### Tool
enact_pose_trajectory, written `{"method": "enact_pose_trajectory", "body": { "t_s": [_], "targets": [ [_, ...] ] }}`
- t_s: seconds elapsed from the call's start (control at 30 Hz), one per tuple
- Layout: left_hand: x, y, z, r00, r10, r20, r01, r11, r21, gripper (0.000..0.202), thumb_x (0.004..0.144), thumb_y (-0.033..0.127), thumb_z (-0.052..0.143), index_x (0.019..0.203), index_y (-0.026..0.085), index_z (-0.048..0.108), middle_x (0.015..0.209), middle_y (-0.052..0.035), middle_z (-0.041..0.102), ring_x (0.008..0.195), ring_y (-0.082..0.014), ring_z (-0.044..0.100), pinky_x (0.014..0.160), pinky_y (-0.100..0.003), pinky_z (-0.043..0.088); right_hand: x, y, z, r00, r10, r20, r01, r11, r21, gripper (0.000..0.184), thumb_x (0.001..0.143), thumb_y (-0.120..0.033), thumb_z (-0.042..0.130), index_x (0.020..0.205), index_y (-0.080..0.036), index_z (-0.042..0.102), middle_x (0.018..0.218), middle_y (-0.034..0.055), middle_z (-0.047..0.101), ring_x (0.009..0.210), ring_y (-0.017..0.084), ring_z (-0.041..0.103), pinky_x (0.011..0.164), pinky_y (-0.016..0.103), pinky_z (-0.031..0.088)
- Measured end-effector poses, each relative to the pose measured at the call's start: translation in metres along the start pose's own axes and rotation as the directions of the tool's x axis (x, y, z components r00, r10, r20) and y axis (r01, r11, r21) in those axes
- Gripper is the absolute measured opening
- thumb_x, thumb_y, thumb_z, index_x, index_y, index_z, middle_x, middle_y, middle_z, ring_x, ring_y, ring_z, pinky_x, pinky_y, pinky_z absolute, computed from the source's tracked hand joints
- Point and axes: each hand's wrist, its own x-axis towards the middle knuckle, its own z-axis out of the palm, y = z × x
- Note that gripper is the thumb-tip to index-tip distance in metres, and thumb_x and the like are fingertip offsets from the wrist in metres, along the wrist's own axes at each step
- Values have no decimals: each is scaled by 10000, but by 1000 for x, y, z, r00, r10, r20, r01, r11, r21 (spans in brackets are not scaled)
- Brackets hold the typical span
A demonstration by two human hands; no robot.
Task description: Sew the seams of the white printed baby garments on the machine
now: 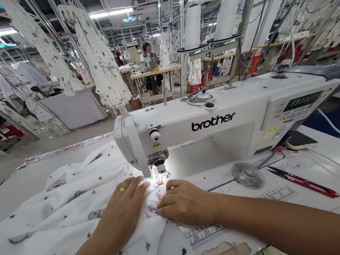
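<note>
Left hand [125, 206], open and flat on the white printed cloth [73, 229], with a gold ring [122, 189] on one finger and fingertips close to the presser foot [154, 177]. Right hand [185, 202], also open, fingers slightly curved and pressing the cloth from the other side of the foot, no pinch visible. Cloth bunched between both hands, gathered up to and under the foot, the rest spilling over the tabletop [23, 199] toward the near left. Small grey prints scattered across it.

Just ahead, the white Brother sewing machine [214, 119], its lamp lighting the needle area. On the tabletop to the right, a clear round disc [248, 175], red-handled thread snips [304, 181] and a printed ruler scale [206, 234]. Beyond, white thread cones [193, 27] on a stand, printed garments [99, 60] on hangers, and a co-worker [150, 65] at a distant table.
</note>
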Motion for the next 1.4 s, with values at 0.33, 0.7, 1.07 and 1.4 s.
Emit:
{"method": "enact_pose_trajectory", "body": {
  "t_s": [0.33,0.7,1.07,1.4],
  "targets": [
    [13,-27,18,985,61,162,-30,982,-186,406,893,22,382,1212,186,572,1332,-96,609,1217,-239,580,1008,-408,492,6,5,10,981,181,66,-185,981,64,224,949,-81,480,854,-173,661,875,34,731,738,114,625,852,287,413],
    [26,-6,-18,981,-65,181,116,952,-282,291,945,134,381,1116,206,606,1133,-75,675,1073,-230,617,899,-390,523,9,8,4,940,339,-44,-326,927,185,199,941,-93,529,1071,-182,650,1083,39,705,996,131,618,905,292,411],
    [-4,10,2,990,-126,56,137,849,-511,230,961,196,357,988,202,585,976,-72,637,939,-218,572,833,-373,478,8,12,-4,902,431,6,-427,890,161,74,880,-162,620,953,-176,625,979,22,671,904,174,556,886,320,385],
    [3,-11,-7,975,-185,125,219,689,-691,348,1001,355,356,742,195,525,767,-2,583,731,-156,549,705,-287,445,23,21,-1,982,167,90,-156,981,-116,81,947,-141,542,948,-159,620,882,33,662,831,167,561,835,311,404]
  ]
}}
